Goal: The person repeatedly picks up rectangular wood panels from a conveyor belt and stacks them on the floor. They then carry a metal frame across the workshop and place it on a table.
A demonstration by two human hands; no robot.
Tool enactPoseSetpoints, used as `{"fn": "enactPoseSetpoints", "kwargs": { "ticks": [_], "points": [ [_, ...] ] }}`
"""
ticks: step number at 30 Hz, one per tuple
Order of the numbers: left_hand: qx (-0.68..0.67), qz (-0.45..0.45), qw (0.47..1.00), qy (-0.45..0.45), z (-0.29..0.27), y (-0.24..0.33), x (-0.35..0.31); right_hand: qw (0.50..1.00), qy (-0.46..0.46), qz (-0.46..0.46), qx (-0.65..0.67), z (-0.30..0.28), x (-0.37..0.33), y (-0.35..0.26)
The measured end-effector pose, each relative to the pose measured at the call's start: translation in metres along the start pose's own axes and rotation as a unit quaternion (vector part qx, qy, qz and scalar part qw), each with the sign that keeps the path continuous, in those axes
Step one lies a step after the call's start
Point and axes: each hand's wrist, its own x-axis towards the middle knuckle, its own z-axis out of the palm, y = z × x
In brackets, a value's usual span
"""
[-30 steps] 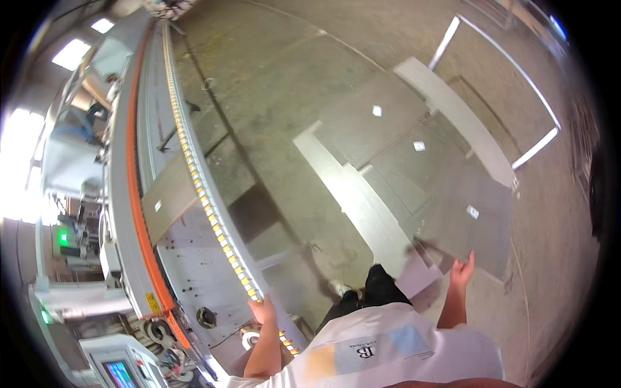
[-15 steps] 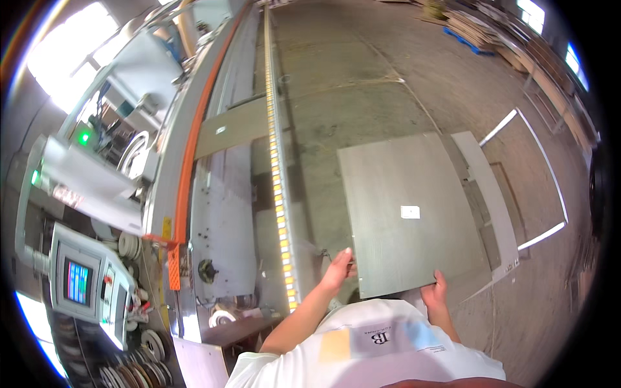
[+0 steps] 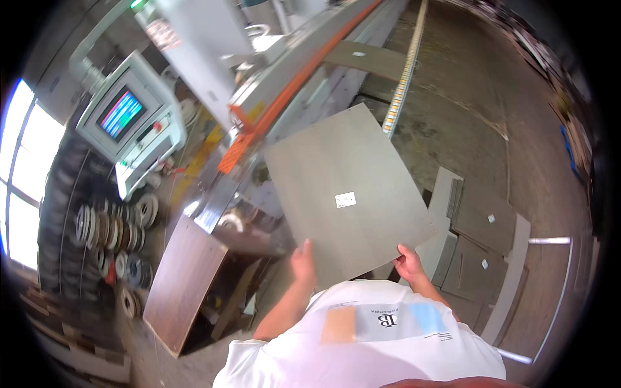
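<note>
Grey panel [image 3: 336,161] is held before the white shirt [image 3: 369,346], its left edge pinched by the left hand [image 3: 303,264], its near edge by the right hand [image 3: 409,264]; the grips are set apart, probably so that tilting is resisted.

Left fingers [image 3: 304,251] blurred; label print [image 3: 345,200] too small; panel [image 3: 339,161] partly hides machine [image 3: 291,72]
</note>
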Motion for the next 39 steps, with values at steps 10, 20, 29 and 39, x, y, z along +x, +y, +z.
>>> {"fn": "enactPoseSetpoints", "kwargs": {
  "ticks": [10, 20, 29, 39],
  "points": [
    [-0.11, -0.03, 0.985, 0.132, -0.13, -0.063, -0.004, 0.954, -0.052, 0.226, -0.19, 0.055, 0.073, 0.068],
    [-0.292, -0.077, 0.95, 0.083, -0.15, -0.038, 0.014, 0.769, -0.201, 0.199, -0.573, 0.139, 0.132, 0.063],
    [-0.286, -0.065, 0.954, 0.068, -0.15, -0.056, 0.094, 0.847, -0.1, 0.14, -0.503, 0.091, 0.112, 0.045],
    [-0.352, -0.068, 0.933, 0.029, -0.091, -0.028, 0.106, 0.823, 0.185, 0.202, -0.497, -0.091, -0.04, 0.027]
  ]
}}
